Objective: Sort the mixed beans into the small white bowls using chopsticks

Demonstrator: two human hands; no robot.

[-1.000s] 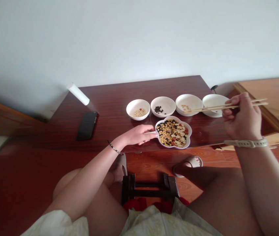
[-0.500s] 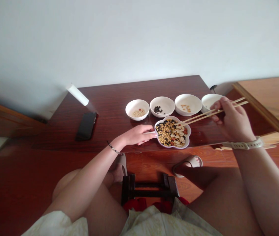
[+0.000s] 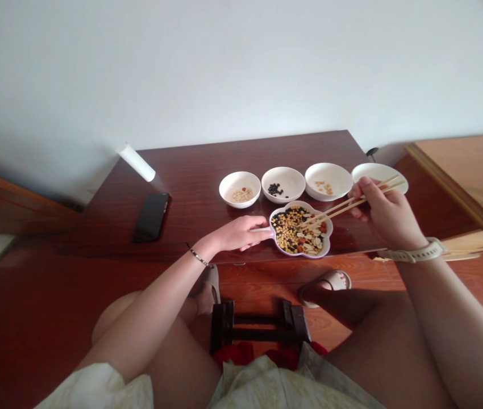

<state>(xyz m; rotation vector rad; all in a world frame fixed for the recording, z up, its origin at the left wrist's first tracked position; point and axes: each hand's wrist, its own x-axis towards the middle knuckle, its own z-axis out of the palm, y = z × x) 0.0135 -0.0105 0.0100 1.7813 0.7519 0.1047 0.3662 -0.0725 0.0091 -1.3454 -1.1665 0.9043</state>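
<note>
My left hand (image 3: 248, 233) is closed around the short handle of a white flower-shaped dish (image 3: 330, 241) at the table's front edge. Yellow beans, black beans, pale flat slices and some reddish pieces fill the dish mixed together. In my right hand (image 3: 388, 213) is a pair of wooden chopsticks (image 3: 338, 209), their tips down among the mix on the dish's right half. Behind stand a white bowl (image 3: 225, 194) with pale slices and a reddish piece, a bowl (image 3: 295, 179) with black beans, a bowl (image 3: 340, 175) with yellow beans, and a bowl (image 3: 378, 168) partly hidden by my right hand.
A black phone (image 3: 151, 217) lies on the left of the dark wooden table (image 3: 194, 165). Near it is a white cylinder (image 3: 137, 163). A wooden cabinet (image 3: 463, 170) stands to the right, and a dark stool (image 3: 261, 321) is between my legs.
My right hand has moved a little left and down, bringing the chopstick tips deeper into the mix. My left hand keeps its hold on the dish's handle.
</note>
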